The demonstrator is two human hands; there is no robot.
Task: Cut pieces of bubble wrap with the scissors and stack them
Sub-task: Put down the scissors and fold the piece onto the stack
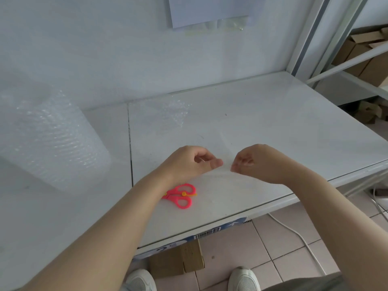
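A faint, clear piece of bubble wrap (226, 178) hangs over the front of the white table (283, 122), stretched between my two hands. My left hand (192, 162) pinches its top edge with curled fingers and thumb. My right hand (251, 161) pinches the same edge a short way to the right. Pink scissors (181, 196) lie flat on the table just under my left wrist, partly hidden by it. A big roll of bubble wrap (52, 139) lies at the left. Cut bubble wrap pieces (165, 114) lie at the back by the wall.
A sheet of paper (205, 9) hangs on the wall above. Metal shelving with cardboard boxes (361, 53) stands at the right. Under the table's front edge are a cardboard box (180, 259) and a white cable (294, 232) on the tiled floor.
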